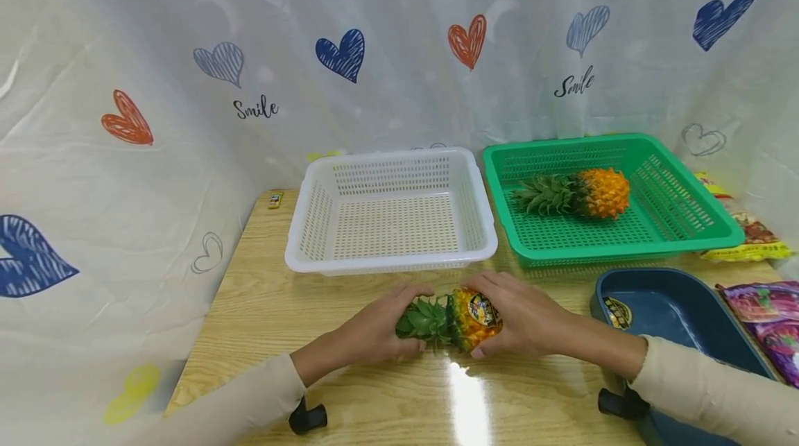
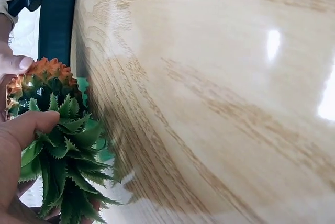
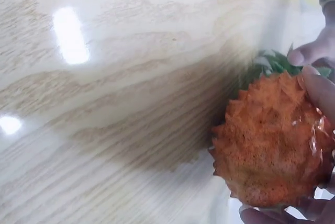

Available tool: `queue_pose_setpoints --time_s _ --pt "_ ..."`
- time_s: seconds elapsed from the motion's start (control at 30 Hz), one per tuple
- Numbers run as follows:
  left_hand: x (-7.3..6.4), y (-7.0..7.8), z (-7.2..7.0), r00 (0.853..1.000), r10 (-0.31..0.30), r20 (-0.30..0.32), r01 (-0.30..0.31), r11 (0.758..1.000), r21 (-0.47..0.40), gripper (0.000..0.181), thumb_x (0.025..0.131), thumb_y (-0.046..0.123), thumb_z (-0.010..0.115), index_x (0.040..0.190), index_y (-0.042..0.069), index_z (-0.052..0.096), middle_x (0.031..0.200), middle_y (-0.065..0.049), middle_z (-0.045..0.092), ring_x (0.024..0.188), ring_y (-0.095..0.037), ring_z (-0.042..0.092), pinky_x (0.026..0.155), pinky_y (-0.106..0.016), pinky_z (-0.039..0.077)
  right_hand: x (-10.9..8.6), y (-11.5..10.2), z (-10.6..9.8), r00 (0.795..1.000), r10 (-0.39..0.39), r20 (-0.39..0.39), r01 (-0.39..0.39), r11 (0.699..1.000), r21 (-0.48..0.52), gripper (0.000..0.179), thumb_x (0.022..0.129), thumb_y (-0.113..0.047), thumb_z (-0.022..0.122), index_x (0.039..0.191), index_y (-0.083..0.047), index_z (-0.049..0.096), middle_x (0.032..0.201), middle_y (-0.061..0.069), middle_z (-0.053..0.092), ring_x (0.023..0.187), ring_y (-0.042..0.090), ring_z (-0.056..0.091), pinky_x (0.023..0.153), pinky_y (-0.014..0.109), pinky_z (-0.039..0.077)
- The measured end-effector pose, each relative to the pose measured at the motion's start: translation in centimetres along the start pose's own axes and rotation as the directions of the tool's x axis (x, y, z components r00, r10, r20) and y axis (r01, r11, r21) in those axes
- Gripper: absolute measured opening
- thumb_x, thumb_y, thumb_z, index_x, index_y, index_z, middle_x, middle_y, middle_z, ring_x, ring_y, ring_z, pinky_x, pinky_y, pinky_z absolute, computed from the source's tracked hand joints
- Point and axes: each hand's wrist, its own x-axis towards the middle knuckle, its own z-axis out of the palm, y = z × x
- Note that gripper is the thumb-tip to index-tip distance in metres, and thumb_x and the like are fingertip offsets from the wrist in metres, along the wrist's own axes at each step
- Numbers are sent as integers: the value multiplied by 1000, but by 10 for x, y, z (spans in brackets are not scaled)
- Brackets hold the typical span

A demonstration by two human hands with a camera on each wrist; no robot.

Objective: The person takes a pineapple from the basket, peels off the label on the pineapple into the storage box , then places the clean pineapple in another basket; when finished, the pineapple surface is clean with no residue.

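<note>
Both hands hold one small pineapple point(image 1: 458, 318) crosswise near the middle of the wooden table, its leafy crown to the left. My left hand point(image 1: 382, 328) grips the green crown point(image 2: 70, 156), thumb on the leaves. Around the orange, spiky body point(image 3: 272, 140) curl the fingers and thumb of my right hand point(image 1: 521, 314). A round sticker point(image 1: 483, 309) shows on the fruit's upper side. Behind the hands stands a white basket point(image 1: 392, 267) with nothing in it. A second pineapple point(image 1: 577, 193) lies on its side in the green basket point(image 1: 630, 250) at the back right.
A dark blue bin point(image 1: 686, 314) lies at the right, close to my right forearm. Beyond it are purple packets point(image 1: 770, 318) and a yellow-edged bag point(image 1: 752, 241). A tiny yellow item point(image 1: 275, 199) sits at the table's back left corner. A heart-printed curtain point(image 1: 399, 50) hangs behind.
</note>
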Motion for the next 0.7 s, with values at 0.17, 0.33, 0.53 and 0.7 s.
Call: queue_pose_setpoints --time_s 0.17,0.33,0.53,0.7 --pt "-3 0 2 1000 -11 14 11 1000 4 80 87 35 79 153 26 35 153 -4 39 131 -27 52 100 -49 50 -5 0 -4 1000 27 0 -27 999 38 103 62 -54 92 147 -17 47 145 13 51 126 35 54 89 56 53" --pt "-2 1 1 1000 -10 8 10 1000 25 80 88 34 79 154 28 34 151 -6 41 127 -27 55 98 -47 51 -9 3 -16 998 65 -14 -64 996 64 103 64 -63 87 150 -23 44 152 14 46 134 40 49 93 61 50" --pt "-1 2 -1 1000 -3 14 3 999 34 79 89 33 78 154 28 33 152 -6 40 127 -27 55 97 -47 52 -13 8 -27 994 103 -43 -94 982 164 90 70 -66 81 143 -23 50 136 4 57 114 26 59 79 40 54" --pt "-1 2 -2 1000 0 18 0 999 41 78 90 34 76 155 27 32 153 -6 40 127 -26 55 97 -46 52 -13 10 -29 993 112 -43 -100 971 218 64 80 -61 76 128 -20 62 124 1 63 99 15 60 71 29 51"
